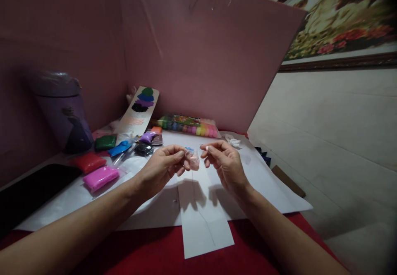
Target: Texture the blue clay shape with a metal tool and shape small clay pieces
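Pinched in my left hand (167, 161) is a small clear plastic bag (192, 159) with pale pink modelling clay inside. My right hand (223, 159) is raised just right of the bag, apart from it. Its thumb and forefinger are pressed together, with a tiny pale spot at their tips that is too small to name. Both hands hover above a white card strip (203, 225), which has a thin curving line drawn along it and lies over the front edge of a large white sheet (263, 180).
On the left lie bags of pink clay (101, 178), red clay (89, 163) and green clay (105, 142), near a dark flat object (40, 192) and a purple tumbler (66, 113). A colour-smeared card (138, 109) leans behind. A multicoloured clay pack (189, 127) rests against the pink panel (198, 60).
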Motion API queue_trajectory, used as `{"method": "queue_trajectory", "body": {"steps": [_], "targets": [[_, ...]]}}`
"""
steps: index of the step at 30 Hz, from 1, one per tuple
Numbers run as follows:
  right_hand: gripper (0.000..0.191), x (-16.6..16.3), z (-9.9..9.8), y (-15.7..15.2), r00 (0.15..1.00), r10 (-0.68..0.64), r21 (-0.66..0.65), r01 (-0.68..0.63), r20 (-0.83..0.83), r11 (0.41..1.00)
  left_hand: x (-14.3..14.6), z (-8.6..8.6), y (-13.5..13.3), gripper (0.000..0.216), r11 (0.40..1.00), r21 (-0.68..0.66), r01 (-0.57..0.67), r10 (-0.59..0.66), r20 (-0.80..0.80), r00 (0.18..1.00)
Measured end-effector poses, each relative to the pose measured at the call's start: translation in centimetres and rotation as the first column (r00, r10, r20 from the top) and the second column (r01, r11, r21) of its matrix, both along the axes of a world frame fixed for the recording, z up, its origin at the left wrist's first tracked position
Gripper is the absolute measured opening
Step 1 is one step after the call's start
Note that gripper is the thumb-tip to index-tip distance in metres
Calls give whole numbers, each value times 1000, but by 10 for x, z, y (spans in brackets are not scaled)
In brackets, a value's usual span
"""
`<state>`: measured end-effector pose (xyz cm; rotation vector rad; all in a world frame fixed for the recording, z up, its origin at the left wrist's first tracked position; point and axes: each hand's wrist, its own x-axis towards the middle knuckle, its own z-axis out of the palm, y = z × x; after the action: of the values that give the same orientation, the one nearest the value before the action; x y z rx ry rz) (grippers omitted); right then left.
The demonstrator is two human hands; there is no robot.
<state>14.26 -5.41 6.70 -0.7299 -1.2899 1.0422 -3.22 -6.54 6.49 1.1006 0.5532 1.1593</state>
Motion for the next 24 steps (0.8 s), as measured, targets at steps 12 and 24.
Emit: {"method": "queue_trajectory", "body": {"steps": [12, 24], "targets": [[12, -10, -13, -20, 693, -477, 580, 104, 541, 808, 2, 3, -2, 12, 997, 1, -77, 77, -1, 997], [14, -9, -15, -17, 774, -353, 429, 118, 526, 896, 3, 4, -6, 31, 963, 118, -243, 264, -220, 939]]}}
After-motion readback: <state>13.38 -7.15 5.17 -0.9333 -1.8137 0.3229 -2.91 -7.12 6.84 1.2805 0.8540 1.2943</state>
